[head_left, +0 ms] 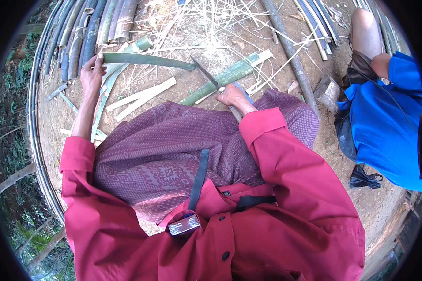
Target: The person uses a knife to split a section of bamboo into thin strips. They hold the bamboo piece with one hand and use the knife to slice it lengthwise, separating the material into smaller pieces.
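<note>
A wide patterned maroon skirt (173, 145) fills the middle of the view, spread over the person's lap; everything else is placed from it. Beyond its far hem the bare dirt ground (211, 47) is littered with pale shavings, and a stack of whole bamboo poles (94, 23) lies past the skirt's far left corner. To the skirt's right another person in a blue shirt (384, 126) sits close by on the ground.

Just beyond the skirt's far hem a long green bamboo strip (147, 60) lies crosswise — its left end is in the left hand (93, 75), whose fingers are curled closed around the strip's end, thumb on top. The strip's other end meets the tip of a knife (206, 75) with a dark blade.

The right hand (234, 97) rests at the skirt's far edge, fingers wrapped tight around the knife's handle — no gap shows between them. The blade slants up and left from that fist to the strip. A split green bamboo piece (229, 75) lies on the ground under the blade.
</note>
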A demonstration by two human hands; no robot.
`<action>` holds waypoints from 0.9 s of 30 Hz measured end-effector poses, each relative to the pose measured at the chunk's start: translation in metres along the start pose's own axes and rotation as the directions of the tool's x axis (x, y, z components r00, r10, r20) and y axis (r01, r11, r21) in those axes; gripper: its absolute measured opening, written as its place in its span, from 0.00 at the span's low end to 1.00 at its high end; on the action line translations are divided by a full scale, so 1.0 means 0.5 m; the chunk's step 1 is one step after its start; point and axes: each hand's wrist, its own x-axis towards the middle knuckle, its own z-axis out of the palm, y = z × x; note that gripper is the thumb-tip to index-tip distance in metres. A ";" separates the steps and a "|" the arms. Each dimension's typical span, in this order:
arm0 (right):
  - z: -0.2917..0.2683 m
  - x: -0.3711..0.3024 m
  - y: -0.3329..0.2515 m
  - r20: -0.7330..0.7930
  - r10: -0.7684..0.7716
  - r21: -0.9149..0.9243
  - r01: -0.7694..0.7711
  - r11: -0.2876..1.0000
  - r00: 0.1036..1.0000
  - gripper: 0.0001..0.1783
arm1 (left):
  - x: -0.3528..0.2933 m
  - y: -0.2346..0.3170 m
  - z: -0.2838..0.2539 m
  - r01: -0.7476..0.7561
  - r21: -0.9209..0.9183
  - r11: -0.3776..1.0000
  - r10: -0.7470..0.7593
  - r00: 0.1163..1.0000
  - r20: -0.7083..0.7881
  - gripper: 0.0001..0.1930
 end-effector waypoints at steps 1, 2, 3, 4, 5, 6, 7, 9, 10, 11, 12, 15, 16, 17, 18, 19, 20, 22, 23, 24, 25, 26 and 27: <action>0.014 0.021 0.025 -0.033 0.001 -0.013 -0.002 1.000 0.999 0.29 | -0.002 -0.001 0.001 0.029 0.016 0.999 -0.030 0.999 0.015 0.21; 0.017 0.013 0.025 -0.035 0.005 -0.025 -0.006 1.000 0.999 0.29 | -0.006 0.003 -0.013 0.058 0.042 0.997 -0.059 0.998 0.023 0.21; 0.016 0.009 0.026 -0.040 0.015 -0.037 -0.017 0.999 0.999 0.29 | -0.016 0.014 -0.007 0.044 0.006 0.999 -0.044 0.999 0.025 0.21; 0.015 0.005 0.026 -0.043 0.025 -0.048 -0.027 0.998 0.999 0.30 | -0.023 0.026 -0.001 0.029 -0.129 0.991 -0.025 0.999 0.032 0.20; 0.008 0.007 0.017 -0.001 0.020 -0.016 -0.020 1.000 1.000 0.28 | -0.022 0.037 -0.006 0.020 -0.164 0.986 -0.015 0.999 0.035 0.20; 0.005 0.019 0.027 -0.018 -0.004 0.013 0.004 1.000 1.000 0.24 | -0.019 0.045 -0.001 0.011 -0.213 0.977 -0.001 0.999 0.046 0.20; 0.009 0.030 0.036 -0.036 -0.028 0.041 0.030 0.999 0.999 0.20 | -0.021 0.052 -0.002 0.000 -0.195 0.981 0.008 0.999 0.041 0.20; 0.009 0.030 0.039 0.014 -0.011 0.222 0.008 0.975 1.000 0.14 | -0.029 0.069 -0.003 -0.180 -0.156 0.971 0.202 0.969 0.139 0.18; 0.005 0.031 0.041 0.039 -0.010 0.307 -0.003 0.952 0.999 0.14 | -0.029 0.081 -0.006 -0.303 -0.137 0.943 0.326 0.926 0.190 0.18; 0.001 0.014 0.034 0.073 -0.013 0.384 -0.016 0.923 0.997 0.14 | -0.034 0.092 -0.013 -0.361 -0.081 0.929 0.369 0.895 0.252 0.15; -0.008 -0.010 0.021 0.105 -0.017 0.457 -0.033 0.889 0.994 0.15 | -0.044 0.099 -0.012 -0.372 -0.103 0.923 0.385 0.882 0.270 0.15; -0.007 -0.074 -0.018 -0.068 -0.062 0.255 0.078 0.964 0.996 0.15 | -0.082 0.144 -0.006 -0.385 -0.123 0.915 0.404 0.866 0.296 0.13; -0.001 -0.078 -0.021 -0.158 -0.096 0.226 0.130 0.965 0.983 0.15 | -0.068 0.139 0.000 -0.393 -0.153 0.907 0.421 0.861 0.286 0.13; -0.014 -0.130 -0.068 -0.086 -0.165 0.226 0.180 0.957 0.983 0.18 | -0.069 0.130 -0.013 -0.354 -0.197 0.914 0.396 0.885 0.245 0.14; -0.008 -0.150 -0.090 -0.089 -0.180 0.295 0.199 0.934 0.980 0.18 | -0.070 0.134 -0.008 -0.318 -0.257 0.912 0.376 0.900 0.219 0.14; -0.006 -0.168 -0.109 -0.111 -0.212 0.319 0.237 0.918 0.971 0.19 | -0.068 0.138 -0.009 -0.261 -0.255 0.931 0.317 0.924 0.213 0.15; -0.004 -0.187 -0.126 -0.129 -0.249 0.341 0.279 0.898 0.960 0.21 | -0.066 0.133 -0.016 -0.267 -0.235 0.935 0.316 0.927 0.203 0.15; -0.019 -0.221 -0.141 -0.229 -0.329 0.280 0.386 0.879 0.916 0.23 | -0.081 0.158 0.001 -0.273 -0.215 0.938 0.312 0.934 0.172 0.13; -0.019 -0.239 -0.149 -0.270 -0.370 0.249 0.435 0.865 0.889 0.24 | -0.085 0.157 0.006 -0.283 -0.306 0.909 0.339 0.930 0.146 0.11; -0.021 -0.251 -0.155 -0.276 -0.374 0.267 0.444 0.855 0.885 0.24 | -0.083 0.158 0.013 -0.286 -0.298 0.911 0.340 0.929 0.146 0.12; -0.022 -0.263 -0.162 -0.281 -0.379 0.285 0.454 0.844 0.881 0.24 | -0.086 0.157 0.014 -0.297 -0.315 0.902 0.354 0.925 0.141 0.13; -0.027 -0.274 -0.167 -0.289 -0.382 0.303 0.462 0.833 0.878 0.25 | -0.103 0.175 0.019 -0.309 -0.334 0.891 0.370 0.918 0.139 0.14; -0.037 -0.284 -0.170 -0.329 -0.437 0.284 0.529 0.799 0.837 0.24 | -0.110 0.187 0.030 -0.337 -0.356 0.872 0.405 0.904 0.136 0.16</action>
